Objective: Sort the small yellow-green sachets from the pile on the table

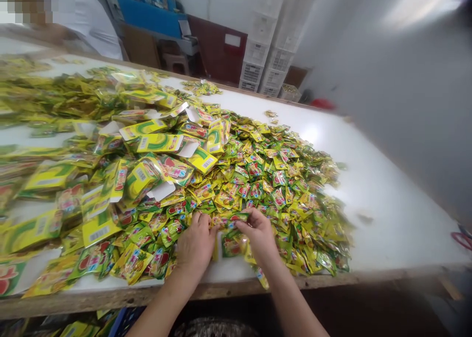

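My left hand point(197, 241) and my right hand point(260, 233) are close together near the table's front edge. Between them they pinch small green and yellow packets point(230, 221), the left fingers at one end and the right fingers at the other. Just below the packets, a green packet with a red fruit print point(231, 244) lies on the white tabletop. A large pile of small candy packets point(280, 179) spreads around and beyond both hands. Yellow and green cartons point(160, 142), some with open white flaps, lie on the pile to the left.
The white table point(379, 189) has a wooden front edge. Beneath it at the lower left, a blue crate point(125, 322) stands beside more packets. A person in white point(92, 22) is at the far left. White crates point(258, 46) are stacked behind the table, and red scissor-like handles point(460, 239) lie far right.
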### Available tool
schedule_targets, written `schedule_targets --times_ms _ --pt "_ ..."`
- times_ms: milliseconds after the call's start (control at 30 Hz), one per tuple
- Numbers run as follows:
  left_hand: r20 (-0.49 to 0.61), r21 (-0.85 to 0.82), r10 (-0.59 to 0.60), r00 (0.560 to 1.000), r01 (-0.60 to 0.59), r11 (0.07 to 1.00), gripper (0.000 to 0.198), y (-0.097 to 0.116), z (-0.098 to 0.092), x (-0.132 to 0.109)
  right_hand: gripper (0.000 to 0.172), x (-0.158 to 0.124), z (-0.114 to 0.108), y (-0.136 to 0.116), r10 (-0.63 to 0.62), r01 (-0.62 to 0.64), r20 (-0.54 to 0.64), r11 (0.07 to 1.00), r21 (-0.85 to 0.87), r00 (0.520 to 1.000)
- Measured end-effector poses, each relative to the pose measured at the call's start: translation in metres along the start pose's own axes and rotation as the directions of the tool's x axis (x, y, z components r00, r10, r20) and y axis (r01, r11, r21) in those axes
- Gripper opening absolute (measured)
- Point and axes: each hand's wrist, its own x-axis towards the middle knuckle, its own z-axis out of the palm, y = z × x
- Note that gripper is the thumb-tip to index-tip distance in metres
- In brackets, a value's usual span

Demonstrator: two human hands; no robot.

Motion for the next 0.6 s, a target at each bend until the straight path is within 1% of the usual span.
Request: schedule_targets --times_ms 100,233,300,367,433,467,533,600 --pt "0.032 0.008 0.012 0.999 -0.013 1.000 0.013 0.003 0.000 0.000 0.017 0.006 0.012 -0.002 -0.015 0.021 0.101 0.998 -0.055 0.995" --pt "0.135 -0.094 0.039 0.990 -0.027 0.995 0.014 0.007 -0.014 -0.012 0.017 0.007 0.019 -0.003 -0.005 0.009 0.127 0.999 -0.034 0.992" --pt "0.136 -0.171 0.050 0.989 -0.027 0.985 0.017 0.009 -0.019 -0.022 0.018 0.002 0.026 0.002 0.022 -0.022 0.099 1.000 0.004 0.995" --pt "0.097 -0.303 0.025 0.995 0.006 0.953 0.016 0.011 -0.021 -0.032 0.019 -0.004 0.035 0.012 0.029 -0.029 0.038 1.000 0.002 0.999" --pt "0.083 -0.468 -0.043 0.996 0.077 0.880 0.013 0.013 -0.020 -0.039 0.018 -0.010 0.043 0.022 -0.002 0.001 -0.026 0.999 -0.042 1.000" --pt "0.083 -0.534 -0.080 0.993 0.112 0.838 0.019 0.014 -0.019 -0.041 0.018 -0.013 0.046 0.027 -0.023 0.019 -0.046 0.997 -0.073 0.999" --pt "0.084 -0.613 -0.136 0.987 0.159 0.774 0.030 0.017 -0.018 -0.044 0.023 -0.019 0.049 0.032 -0.054 0.042 -0.082 0.990 -0.136 0.995" --pt "0.083 -0.652 -0.159 0.984 0.174 0.738 0.030 0.020 -0.018 -0.045 0.029 -0.024 0.047 0.030 -0.049 0.037 -0.068 0.986 -0.163 0.997"
